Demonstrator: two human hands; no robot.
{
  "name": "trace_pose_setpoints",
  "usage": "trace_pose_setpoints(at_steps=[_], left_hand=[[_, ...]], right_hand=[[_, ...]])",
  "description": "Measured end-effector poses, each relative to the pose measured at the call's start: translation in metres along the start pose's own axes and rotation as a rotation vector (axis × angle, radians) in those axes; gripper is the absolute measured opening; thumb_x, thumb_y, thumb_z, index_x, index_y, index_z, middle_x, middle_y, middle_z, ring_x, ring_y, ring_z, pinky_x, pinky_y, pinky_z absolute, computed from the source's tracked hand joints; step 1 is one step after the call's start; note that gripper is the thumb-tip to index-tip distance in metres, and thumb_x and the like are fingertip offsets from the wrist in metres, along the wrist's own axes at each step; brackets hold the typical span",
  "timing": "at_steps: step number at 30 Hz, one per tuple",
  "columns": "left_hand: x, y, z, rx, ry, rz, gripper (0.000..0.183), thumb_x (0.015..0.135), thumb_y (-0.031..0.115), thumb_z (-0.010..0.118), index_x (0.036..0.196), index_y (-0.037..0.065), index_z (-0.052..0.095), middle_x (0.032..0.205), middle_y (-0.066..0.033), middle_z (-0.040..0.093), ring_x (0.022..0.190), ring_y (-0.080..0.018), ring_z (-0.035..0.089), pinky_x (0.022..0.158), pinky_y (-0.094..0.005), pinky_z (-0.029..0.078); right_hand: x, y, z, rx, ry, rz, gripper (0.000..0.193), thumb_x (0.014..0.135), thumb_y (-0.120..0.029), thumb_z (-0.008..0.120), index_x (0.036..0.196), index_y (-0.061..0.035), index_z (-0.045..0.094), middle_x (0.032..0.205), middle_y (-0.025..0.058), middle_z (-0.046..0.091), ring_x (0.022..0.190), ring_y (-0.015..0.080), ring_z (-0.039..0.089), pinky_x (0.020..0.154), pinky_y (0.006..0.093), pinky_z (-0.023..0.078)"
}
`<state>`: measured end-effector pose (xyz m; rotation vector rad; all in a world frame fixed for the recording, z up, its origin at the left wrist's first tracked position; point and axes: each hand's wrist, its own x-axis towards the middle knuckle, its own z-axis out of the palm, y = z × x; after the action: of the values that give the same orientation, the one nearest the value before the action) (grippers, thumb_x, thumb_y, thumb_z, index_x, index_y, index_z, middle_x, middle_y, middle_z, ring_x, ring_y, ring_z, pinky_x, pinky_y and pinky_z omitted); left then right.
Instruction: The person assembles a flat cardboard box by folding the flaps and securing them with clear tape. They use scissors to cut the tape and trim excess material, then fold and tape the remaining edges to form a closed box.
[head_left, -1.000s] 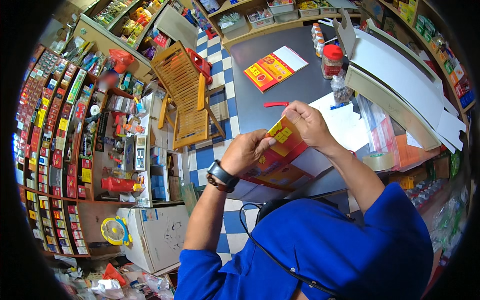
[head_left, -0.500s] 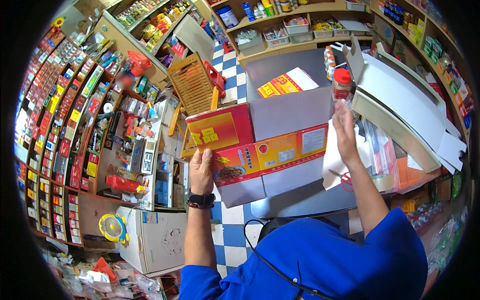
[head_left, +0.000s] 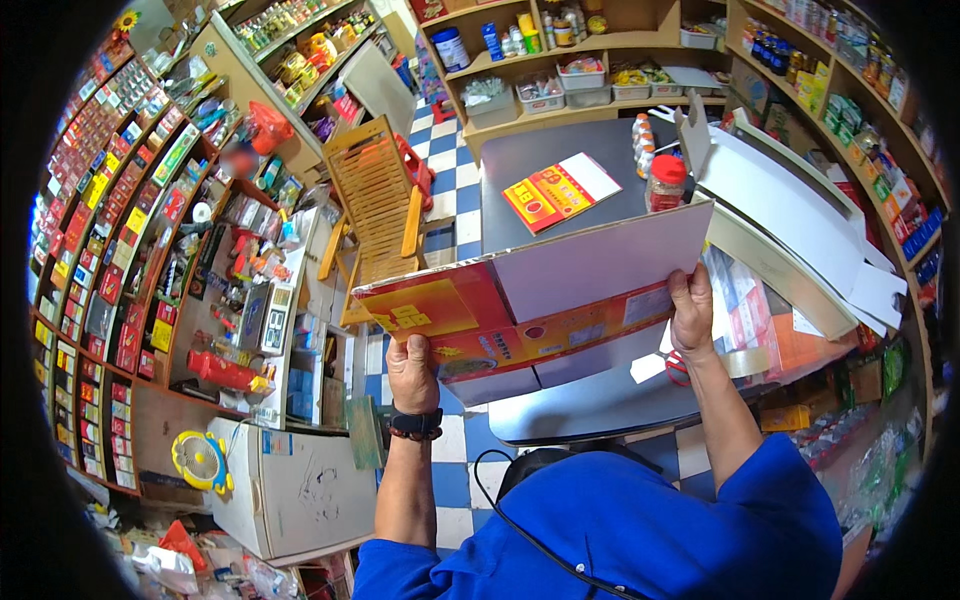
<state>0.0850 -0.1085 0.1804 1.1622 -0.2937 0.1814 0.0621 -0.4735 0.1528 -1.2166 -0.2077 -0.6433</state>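
Partly over the dark-grey, round-cornered table (head_left: 600,395), a rectangular red, yellow and white cardboard sheet (head_left: 540,310) stretches lengthwise left to right, the left hand (head_left: 410,375) pinching its near-left edge, the right hand (head_left: 692,318) its right end.

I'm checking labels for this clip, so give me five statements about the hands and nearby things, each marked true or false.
1. The left hand and right hand both hold the cardboard. True.
2. The dark band is on the right wrist. False: it is on the left wrist.
3. The jar has a red lid. True.
4. The chair stands right of the table. False: it stands left of it.
5. The fan is red. False: it is yellow and blue.
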Motion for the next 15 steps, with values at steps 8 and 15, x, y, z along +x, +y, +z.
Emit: trace_pose_setpoints(at_steps=[8, 15], left_hand=[[0.006, 0.069, -0.023, 0.81, -0.041, 0.528, 0.078, 0.087, 0.017, 0.075, 0.151, 0.003, 0.032, 0.151, -0.0181, 0.039, 0.137, -0.0311, 0.042, 0.114, -0.0443, 0.035], [-0.025, 0.101, -0.006, 0.644, -0.416, 0.412, 0.025, 0.083, 0.007, 0.079, 0.106, 0.002, 0.069, 0.1, -0.0082, 0.072, 0.096, -0.0196, 0.067, 0.095, -0.0363, 0.049]], right_hand=[[-0.017, -0.096, 0.073, -0.621, -0.191, -0.15, 0.019, 0.097, -0.026, 0.067, 0.101, -0.0071, 0.067, 0.086, 0.0023, 0.069, 0.08, 0.0136, 0.064, 0.074, 0.0281, 0.05], [-0.059, -0.133, 0.169, -0.903, -0.446, -0.639, 0.031, 0.078, -0.006, 0.078, 0.105, -0.0078, 0.063, 0.098, 0.0101, 0.068, 0.09, 0.0293, 0.065, 0.081, 0.0397, 0.051]])
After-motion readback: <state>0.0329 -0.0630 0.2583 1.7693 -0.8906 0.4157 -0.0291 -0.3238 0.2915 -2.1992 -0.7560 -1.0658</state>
